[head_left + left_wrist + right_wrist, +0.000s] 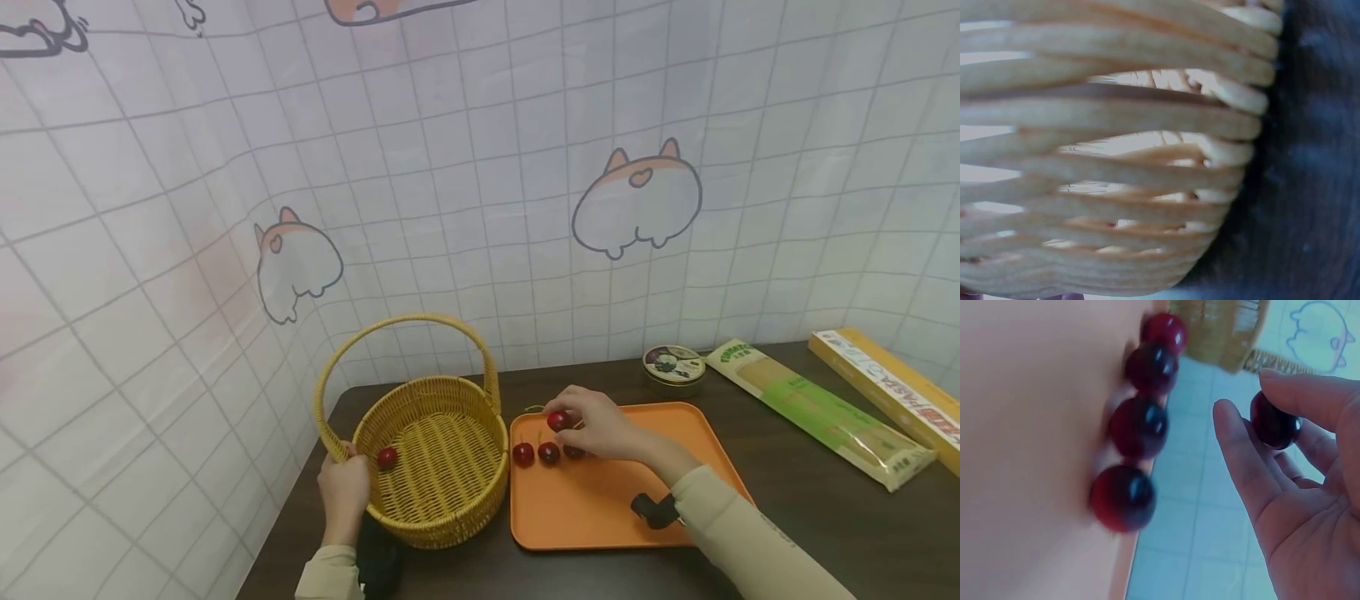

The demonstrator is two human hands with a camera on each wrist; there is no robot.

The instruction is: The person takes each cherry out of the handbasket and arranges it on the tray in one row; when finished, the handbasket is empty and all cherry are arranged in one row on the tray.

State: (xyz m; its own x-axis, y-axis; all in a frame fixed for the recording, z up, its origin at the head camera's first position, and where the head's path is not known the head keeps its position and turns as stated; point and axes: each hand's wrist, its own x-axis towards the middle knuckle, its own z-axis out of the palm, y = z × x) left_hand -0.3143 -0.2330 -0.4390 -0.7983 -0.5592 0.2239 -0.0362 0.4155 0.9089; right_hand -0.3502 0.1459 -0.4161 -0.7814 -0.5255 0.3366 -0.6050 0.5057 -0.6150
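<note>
My left hand grips the yellow woven basket at its left side, where the tall handle meets the rim. One red cherry lies inside, against the left wall. The basket's weave fills most of the left wrist view. Over the orange tray, my right hand pinches a dark red cherry between thumb and fingers, raised off the tray. Several more cherries sit in a row on the tray beneath that hand, partly hidden by it in the head view.
Behind the tray stands a round tin. A green-and-clear pasta packet and a yellow pasta box lie to the right on the dark table. A gridded curtain hangs along the back and left.
</note>
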